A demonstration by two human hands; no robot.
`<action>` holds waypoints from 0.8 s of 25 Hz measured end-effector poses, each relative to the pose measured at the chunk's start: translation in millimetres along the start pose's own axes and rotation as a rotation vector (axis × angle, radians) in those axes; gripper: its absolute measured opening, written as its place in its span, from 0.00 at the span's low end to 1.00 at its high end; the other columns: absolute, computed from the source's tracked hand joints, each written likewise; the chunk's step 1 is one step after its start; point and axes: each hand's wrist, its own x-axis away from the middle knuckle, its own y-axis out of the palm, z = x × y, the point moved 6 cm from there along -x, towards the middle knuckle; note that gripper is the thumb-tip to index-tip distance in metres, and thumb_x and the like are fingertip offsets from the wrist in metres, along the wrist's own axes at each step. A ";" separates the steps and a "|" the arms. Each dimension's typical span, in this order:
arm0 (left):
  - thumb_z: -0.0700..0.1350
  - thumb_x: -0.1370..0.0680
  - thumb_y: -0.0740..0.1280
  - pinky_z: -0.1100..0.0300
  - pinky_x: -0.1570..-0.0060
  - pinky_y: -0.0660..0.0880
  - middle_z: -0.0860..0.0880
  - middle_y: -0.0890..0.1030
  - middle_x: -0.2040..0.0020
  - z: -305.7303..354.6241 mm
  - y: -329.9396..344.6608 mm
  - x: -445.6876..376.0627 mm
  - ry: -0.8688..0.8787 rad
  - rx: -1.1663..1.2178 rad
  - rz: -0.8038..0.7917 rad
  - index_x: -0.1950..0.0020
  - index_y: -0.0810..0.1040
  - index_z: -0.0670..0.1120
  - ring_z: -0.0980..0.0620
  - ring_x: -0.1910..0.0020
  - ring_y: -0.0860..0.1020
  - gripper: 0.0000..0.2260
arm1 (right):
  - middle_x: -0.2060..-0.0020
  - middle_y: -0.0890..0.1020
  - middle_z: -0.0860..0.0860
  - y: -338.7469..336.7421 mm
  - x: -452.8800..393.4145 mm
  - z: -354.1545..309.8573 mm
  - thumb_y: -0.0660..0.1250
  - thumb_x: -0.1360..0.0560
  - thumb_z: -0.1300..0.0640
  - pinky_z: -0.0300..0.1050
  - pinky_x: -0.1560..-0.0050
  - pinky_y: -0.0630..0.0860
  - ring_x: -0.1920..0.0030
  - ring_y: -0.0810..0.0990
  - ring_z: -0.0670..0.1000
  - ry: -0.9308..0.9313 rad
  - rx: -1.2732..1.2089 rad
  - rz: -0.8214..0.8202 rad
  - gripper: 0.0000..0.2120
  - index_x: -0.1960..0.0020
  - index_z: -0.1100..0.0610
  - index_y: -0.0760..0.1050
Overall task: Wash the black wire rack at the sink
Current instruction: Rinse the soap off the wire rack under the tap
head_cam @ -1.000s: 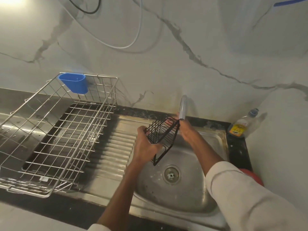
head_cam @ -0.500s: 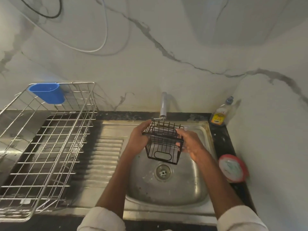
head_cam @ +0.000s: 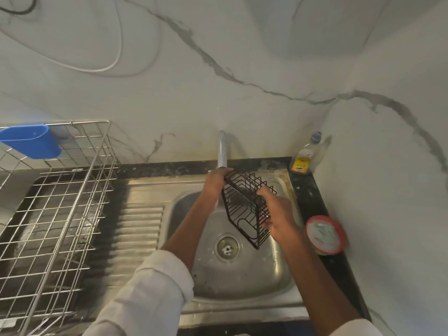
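The left hand's fingers (head_cam: 219, 177) are curled over the top left edge of the small black wire rack (head_cam: 247, 207), gripping it just under the tip of the grey curved tap spout (head_cam: 221, 151); the right hand's fingers (head_cam: 263, 191) hook through the wires on the rack's right side, thumb low near its bottom corner, so both hands are clamped on it; half a second ago the rack sat squarer between the hands with its open top facing the camera, and now it is tipped, one corner pointing down toward the round drain (head_cam: 227, 247); the left hand (head_cam: 213, 190) has climbed higher, up to the spout's mouth, while the right hand (head_cam: 278, 214) has dropped lower and nearer the camera; the rack hangs in the air over the stainless steel sink basin (head_cam: 242, 282), touching nothing but the hands; whether water runs cannot be told; white sleeves (head_cam: 150, 294) are pushed up both forearms; out to the left, the ribbed steel drainboard (head_cam: 138, 229), then the large silver wire dish basket (head_cam: 55, 214) with a blue plastic cup holder (head_cam: 31, 141) hung on its back rim; to the right, on the black counter strip (head_cam: 312, 202), a clear dish soap bottle with yellow label (head_cam: 303, 158) stands in the corner and a red round tub (head_cam: 324, 235) sits nearer; the view has shifted a little leftward since.
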 end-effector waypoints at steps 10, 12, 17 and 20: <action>0.49 0.11 0.60 0.67 0.63 0.71 0.54 0.80 0.51 14.8 -5.6 34.2 0.345 -0.674 0.061 0.28 0.75 0.45 0.57 0.58 0.79 0.14 | 0.63 0.81 0.52 2.2 -8.4 2.6 0.67 0.31 0.43 0.45 0.65 0.74 0.64 0.77 0.53 0.006 -0.017 -0.011 0.17 0.52 0.55 0.81; 0.48 0.13 0.63 0.64 0.56 0.73 0.51 0.79 0.42 7.2 -18.9 39.8 0.242 -0.387 0.239 0.23 0.69 0.44 0.54 0.50 0.78 0.19 | 0.63 0.83 0.53 12.0 0.1 -1.5 0.69 0.33 0.43 0.48 0.65 0.75 0.63 0.79 0.54 -0.078 -0.005 0.026 0.18 0.55 0.57 0.82; 0.40 0.12 0.56 0.50 0.47 0.84 0.41 0.82 0.51 -30.7 -11.8 39.3 -0.166 0.310 0.261 0.25 0.70 0.34 0.44 0.52 0.84 0.17 | 0.62 0.87 0.51 34.8 32.8 7.4 0.74 0.32 0.45 0.52 0.63 0.85 0.62 0.86 0.51 -0.303 0.134 0.036 0.16 0.53 0.56 0.83; 0.39 0.11 0.54 0.58 0.66 0.81 0.44 0.80 0.57 -26.4 -8.9 43.6 -0.174 0.472 0.219 0.23 0.69 0.33 0.49 0.62 0.81 0.18 | 0.53 0.85 0.52 35.8 29.1 24.6 0.68 0.34 0.25 0.52 0.57 0.84 0.55 0.85 0.50 -0.311 0.370 0.023 0.35 0.43 0.54 0.79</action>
